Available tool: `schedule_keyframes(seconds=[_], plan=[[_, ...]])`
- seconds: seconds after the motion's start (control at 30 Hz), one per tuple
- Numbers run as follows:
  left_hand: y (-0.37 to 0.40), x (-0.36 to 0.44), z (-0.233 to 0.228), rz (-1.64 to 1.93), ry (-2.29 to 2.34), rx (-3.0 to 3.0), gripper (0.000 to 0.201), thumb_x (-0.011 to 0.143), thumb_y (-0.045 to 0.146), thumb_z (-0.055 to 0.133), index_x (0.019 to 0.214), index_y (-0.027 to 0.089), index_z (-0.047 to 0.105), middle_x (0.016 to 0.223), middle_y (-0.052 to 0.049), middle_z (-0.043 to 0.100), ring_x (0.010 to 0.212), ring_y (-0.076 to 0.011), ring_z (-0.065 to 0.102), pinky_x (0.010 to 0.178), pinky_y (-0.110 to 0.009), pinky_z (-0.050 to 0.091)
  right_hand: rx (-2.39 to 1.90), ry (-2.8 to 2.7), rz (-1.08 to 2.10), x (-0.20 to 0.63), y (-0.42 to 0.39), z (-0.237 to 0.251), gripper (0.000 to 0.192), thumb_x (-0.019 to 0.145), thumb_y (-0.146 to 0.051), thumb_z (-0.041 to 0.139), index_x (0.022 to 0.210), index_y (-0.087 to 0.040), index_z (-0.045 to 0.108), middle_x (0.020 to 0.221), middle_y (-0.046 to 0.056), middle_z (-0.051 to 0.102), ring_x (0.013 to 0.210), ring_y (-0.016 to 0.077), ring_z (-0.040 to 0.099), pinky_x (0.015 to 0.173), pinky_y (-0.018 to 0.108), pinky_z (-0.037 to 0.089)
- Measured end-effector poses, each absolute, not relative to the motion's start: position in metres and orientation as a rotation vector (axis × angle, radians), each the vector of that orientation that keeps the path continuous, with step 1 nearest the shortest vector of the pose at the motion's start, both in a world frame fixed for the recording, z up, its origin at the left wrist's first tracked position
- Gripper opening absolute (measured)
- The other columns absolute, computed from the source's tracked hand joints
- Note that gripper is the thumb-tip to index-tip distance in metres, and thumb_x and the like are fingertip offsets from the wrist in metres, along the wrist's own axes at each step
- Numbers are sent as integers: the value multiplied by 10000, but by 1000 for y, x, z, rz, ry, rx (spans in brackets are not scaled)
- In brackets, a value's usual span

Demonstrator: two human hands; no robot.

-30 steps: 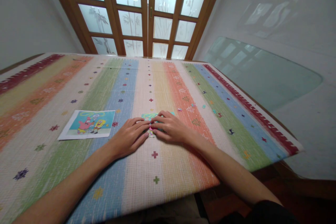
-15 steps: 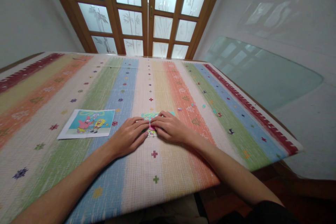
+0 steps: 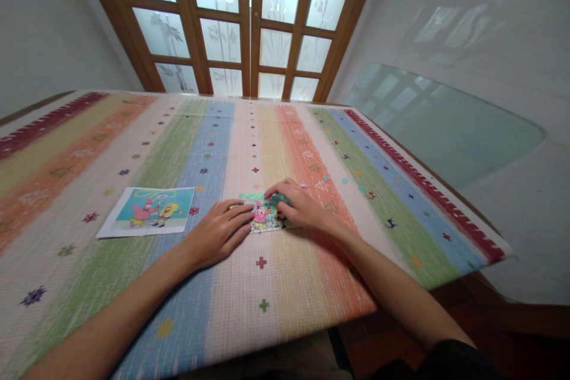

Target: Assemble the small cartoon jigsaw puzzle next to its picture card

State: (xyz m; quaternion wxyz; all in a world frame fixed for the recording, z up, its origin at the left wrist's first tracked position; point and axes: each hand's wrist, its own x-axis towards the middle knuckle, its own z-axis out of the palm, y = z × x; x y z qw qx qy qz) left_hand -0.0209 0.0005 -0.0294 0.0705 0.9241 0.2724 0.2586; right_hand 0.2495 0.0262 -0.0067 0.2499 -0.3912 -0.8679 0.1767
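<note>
A small jigsaw puzzle (image 3: 262,219) lies on the striped tablecloth, its joined pieces showing a pink figure and a yellow one. Over its left edge rest the stretched fingers of my left hand (image 3: 222,230), lying flat. My right hand (image 3: 303,206) reaches over the upper right part, index finger and thumb bent but apart, with no loose piece visible between them. To the left lies a printed picture (image 3: 154,209) of matching cartoon figures on white paper. Part of the puzzle is hidden beneath both hands.
Several loose puzzle pieces (image 3: 344,181) are scattered on the cloth right of my right hand. The patterned tablecloth (image 3: 262,285) covers the table, whose front edge is close to me. Wooden doors with frosted panes (image 3: 218,35) stand beyond the far edge.
My right hand has shifted slightly right and lifted its fingers apart, uncovering more of the puzzle's middle. The left hand has stayed about where it was.
</note>
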Motion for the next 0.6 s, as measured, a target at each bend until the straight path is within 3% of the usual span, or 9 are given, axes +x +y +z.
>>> schedule_keyframes(seconds=[0.4, 0.6], plan=[[0, -20, -29, 779, 830, 2792, 343, 1083, 331, 452, 1309, 170, 654, 1330, -94, 694, 1237, -282, 570, 1042, -494, 487, -1035, -2510, 222, 247, 22, -9, 294, 892, -66, 539, 1026, -196, 765, 1099, 89, 767, 975, 264, 566, 894, 440, 473], [0, -21, -29, 780, 826, 2810, 339, 1085, 339, 447, 1304, 185, 656, 1325, -80, 696, 1225, -278, 575, 1033, -498, 493, -1133, -2542, 143, 277, 38, 6, 266, 931, -123, 543, 1054, -190, 770, 1151, 99, 745, 1041, 259, 597, 978, 432, 448]])
